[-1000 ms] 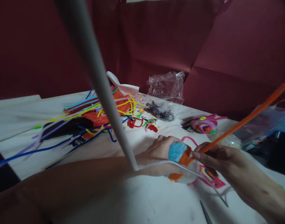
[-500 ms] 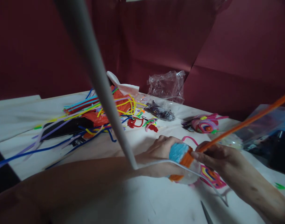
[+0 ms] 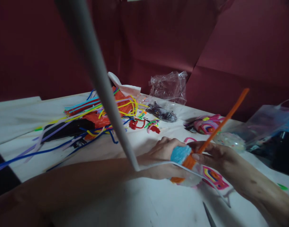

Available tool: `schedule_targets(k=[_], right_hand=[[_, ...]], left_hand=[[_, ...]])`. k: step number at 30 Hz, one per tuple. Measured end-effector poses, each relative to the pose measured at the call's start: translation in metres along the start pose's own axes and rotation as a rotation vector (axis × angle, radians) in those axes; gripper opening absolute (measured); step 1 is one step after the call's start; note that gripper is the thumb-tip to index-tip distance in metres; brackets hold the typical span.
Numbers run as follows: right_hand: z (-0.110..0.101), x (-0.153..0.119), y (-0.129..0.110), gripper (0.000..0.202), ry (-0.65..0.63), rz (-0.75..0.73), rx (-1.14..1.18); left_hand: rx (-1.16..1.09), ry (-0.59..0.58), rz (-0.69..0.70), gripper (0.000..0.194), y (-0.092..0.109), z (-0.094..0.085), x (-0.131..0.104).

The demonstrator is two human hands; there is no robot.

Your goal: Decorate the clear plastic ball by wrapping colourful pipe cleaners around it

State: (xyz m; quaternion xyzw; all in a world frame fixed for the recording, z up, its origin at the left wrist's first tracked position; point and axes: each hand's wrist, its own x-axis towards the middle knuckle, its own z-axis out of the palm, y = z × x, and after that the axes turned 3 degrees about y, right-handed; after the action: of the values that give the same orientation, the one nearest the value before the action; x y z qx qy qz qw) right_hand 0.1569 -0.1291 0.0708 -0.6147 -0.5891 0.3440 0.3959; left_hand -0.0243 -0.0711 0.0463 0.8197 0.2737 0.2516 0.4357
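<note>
My left hand [image 3: 162, 154] is closed around a rounded, partly translucent craft piece [image 3: 179, 154] with a blue fuzzy patch and orange bands. Between the fingertips of my right hand [image 3: 217, 157] is an orange pipe cleaner [image 3: 227, 118], its free end pointing up to the right. Its lower end meets the orange band on the craft piece. A thin white strip [image 3: 203, 176] runs across below both hands. Beneath them lies a flat piece with pink, yellow and blue patterns [image 3: 216, 178]. My left palm's side of the craft piece is hidden.
A grey pole [image 3: 104, 85] cuts across the view in front. Loose coloured pipe cleaners [image 3: 87, 110] heap at the left. Behind are a clear plastic bag [image 3: 169, 86], a dark wrapped bundle [image 3: 162, 113] and a pink coiled piece [image 3: 207, 125]. A pointed metal blade [image 3: 208, 214] lies nearest me.
The orange pipe cleaner has swung steeper, and its free end now shows in view. My right hand has turned slightly against the craft piece. My left hand has barely moved.
</note>
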Motion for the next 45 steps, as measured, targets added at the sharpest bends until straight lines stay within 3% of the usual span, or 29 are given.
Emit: schedule_targets(k=[7,12,19,23,28,33,39,45], right_hand=[[-0.002,0.001,0.006,0.043,-0.063,-0.022,0.123],[-0.005,0.004,0.007,0.045,-0.094,-0.016,0.129],[-0.002,0.005,0.000,0.042,-0.096,-0.031,0.106],[0.002,0.003,-0.007,0.040,-0.068,-0.053,0.082],[0.002,0.003,-0.007,0.042,-0.064,-0.064,0.037],[0.001,0.004,-0.003,0.043,-0.079,-0.092,-0.010],[0.003,0.003,0.000,0.042,-0.082,-0.148,-0.043],[0.007,0.003,-0.002,0.042,-0.110,-0.218,-0.051]], left_hand=[[-0.033,0.011,0.126,0.050,-0.014,-0.001,0.011],[-0.048,0.025,0.128,0.055,-0.023,0.001,0.018],[-0.069,0.055,0.054,0.058,-0.019,0.003,0.019],[-0.140,0.036,0.008,0.066,-0.021,0.002,0.020],[-0.229,-0.015,-0.013,0.060,-0.027,0.002,0.023],[-0.104,0.034,-0.053,0.068,-0.024,0.001,0.023],[-0.034,0.026,-0.047,0.063,-0.016,-0.005,0.021],[0.013,-0.040,-0.058,0.072,-0.010,-0.011,0.018]])
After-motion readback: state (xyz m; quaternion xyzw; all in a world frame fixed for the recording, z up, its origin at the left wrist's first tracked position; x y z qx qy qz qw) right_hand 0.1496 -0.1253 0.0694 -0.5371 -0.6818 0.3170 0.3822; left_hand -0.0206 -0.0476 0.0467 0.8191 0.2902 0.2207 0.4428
